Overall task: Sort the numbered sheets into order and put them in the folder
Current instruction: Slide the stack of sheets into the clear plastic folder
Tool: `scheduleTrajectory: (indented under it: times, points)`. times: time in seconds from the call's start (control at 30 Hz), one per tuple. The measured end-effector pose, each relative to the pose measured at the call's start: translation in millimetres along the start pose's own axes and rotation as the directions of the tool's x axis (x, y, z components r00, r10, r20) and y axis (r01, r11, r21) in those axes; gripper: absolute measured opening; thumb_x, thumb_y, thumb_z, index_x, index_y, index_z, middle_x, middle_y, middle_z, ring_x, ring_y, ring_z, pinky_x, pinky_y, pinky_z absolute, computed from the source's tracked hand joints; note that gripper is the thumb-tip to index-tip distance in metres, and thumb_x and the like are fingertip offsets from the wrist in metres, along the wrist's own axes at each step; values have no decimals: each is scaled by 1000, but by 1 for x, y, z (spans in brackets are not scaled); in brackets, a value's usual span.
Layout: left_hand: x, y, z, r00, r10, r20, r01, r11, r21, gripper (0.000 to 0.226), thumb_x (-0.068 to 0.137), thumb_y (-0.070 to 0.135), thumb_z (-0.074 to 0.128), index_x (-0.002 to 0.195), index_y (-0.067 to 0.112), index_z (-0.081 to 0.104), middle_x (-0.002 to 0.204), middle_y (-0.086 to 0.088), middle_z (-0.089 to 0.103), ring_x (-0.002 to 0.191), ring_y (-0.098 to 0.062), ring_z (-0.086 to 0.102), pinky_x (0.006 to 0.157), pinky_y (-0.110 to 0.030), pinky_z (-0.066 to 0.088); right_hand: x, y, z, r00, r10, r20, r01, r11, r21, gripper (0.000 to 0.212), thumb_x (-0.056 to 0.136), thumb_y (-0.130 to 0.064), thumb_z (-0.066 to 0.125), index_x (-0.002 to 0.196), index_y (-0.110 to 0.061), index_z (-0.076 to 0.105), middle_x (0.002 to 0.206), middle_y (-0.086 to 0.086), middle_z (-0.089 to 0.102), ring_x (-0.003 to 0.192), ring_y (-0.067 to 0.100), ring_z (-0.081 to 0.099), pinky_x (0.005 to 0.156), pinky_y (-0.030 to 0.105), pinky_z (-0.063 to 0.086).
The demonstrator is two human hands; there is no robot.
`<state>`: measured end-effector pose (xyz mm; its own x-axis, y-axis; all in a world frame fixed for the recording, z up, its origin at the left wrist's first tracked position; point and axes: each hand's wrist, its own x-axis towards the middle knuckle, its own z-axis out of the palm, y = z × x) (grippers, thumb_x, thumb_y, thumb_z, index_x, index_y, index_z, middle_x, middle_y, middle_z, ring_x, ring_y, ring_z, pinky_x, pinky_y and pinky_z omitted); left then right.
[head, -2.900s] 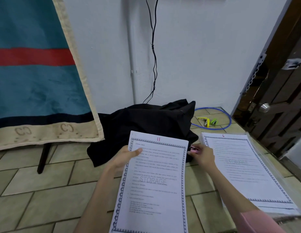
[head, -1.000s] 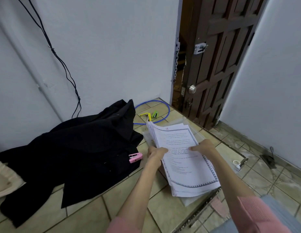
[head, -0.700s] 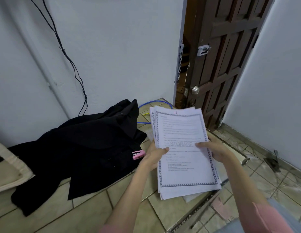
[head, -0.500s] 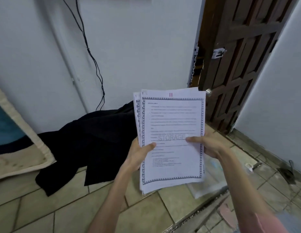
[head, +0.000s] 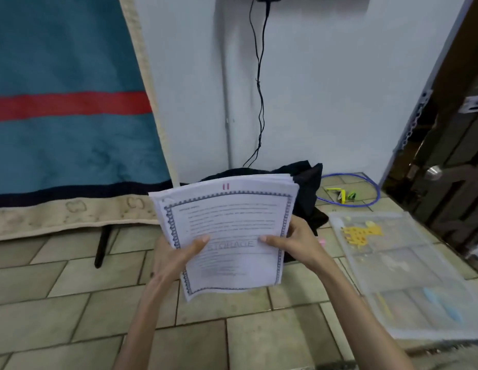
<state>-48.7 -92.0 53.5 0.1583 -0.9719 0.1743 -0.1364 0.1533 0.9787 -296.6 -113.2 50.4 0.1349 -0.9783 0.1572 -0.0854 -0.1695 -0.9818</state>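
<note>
I hold a stack of white numbered sheets [head: 229,222] in front of me above the tiled floor. The top sheet has a patterned border, a red "11" at its head and a grey "STORAGE" watermark. My left hand [head: 173,253] grips the stack's left edge with the thumb on top. My right hand [head: 294,241] grips the right edge the same way. The clear plastic folder [head: 408,273], with a yellow giraffe picture on it, lies flat on the floor to the right, with no sheets on it.
A black garment [head: 307,193] lies on the floor behind the sheets. A teal blanket with a red stripe [head: 66,124] hangs at left over a black leg. A blue cable loop and yellow-green clips [head: 344,194] lie by the wall. A dark wooden door [head: 456,156] stands at right.
Both hands lifted the whole stack off the folder and brought it up in front of me. The view swung left, and the folder now lies bare on the floor.
</note>
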Motion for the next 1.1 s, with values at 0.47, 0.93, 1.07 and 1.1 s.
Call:
scheduleTrajectory:
  times: [0.47, 0.93, 1.07, 1.1]
  points:
    - [-8, -38, 10, 971, -217, -98, 213, 976, -52, 26, 66, 18, 83, 80, 31, 66, 69, 19, 69, 71, 2, 66, 59, -14, 54, -2, 35, 34, 987, 141, -80, -132, 985, 110, 32, 65, -7, 83, 90, -22, 70, 91, -10, 75, 87, 8, 71, 70, 21, 56]
    - [-20, -73, 7, 952, -307, -15, 304, 933, 191, 37, 75, 18, 77, 109, 13, 64, 109, -3, 69, 88, -15, 64, 73, -25, 53, -28, 64, 59, 970, 49, -238, -107, 965, -239, 72, 83, -15, 68, 139, -35, 27, 112, -31, 52, 95, -13, 56, 76, 5, 44]
    - [-46, -93, 7, 928, -372, -28, 368, 902, 226, 48, 75, 14, 76, 119, 11, 55, 104, 3, 63, 90, -14, 59, 66, -14, 46, -45, 92, 70, 963, 91, -254, -211, 843, -495, 46, 97, -14, 42, 142, -19, 36, 115, 2, 62, 97, 19, 59, 82, 26, 45]
    - [-49, -97, 7, 927, -374, -33, 371, 899, 231, 53, 75, 13, 77, 121, 11, 51, 107, 2, 62, 94, -15, 59, 71, -17, 47, -48, 97, 71, 961, 105, -255, -231, 813, -535, 44, 97, -13, 39, 141, -17, 38, 120, 7, 60, 103, 23, 58, 86, 29, 46]
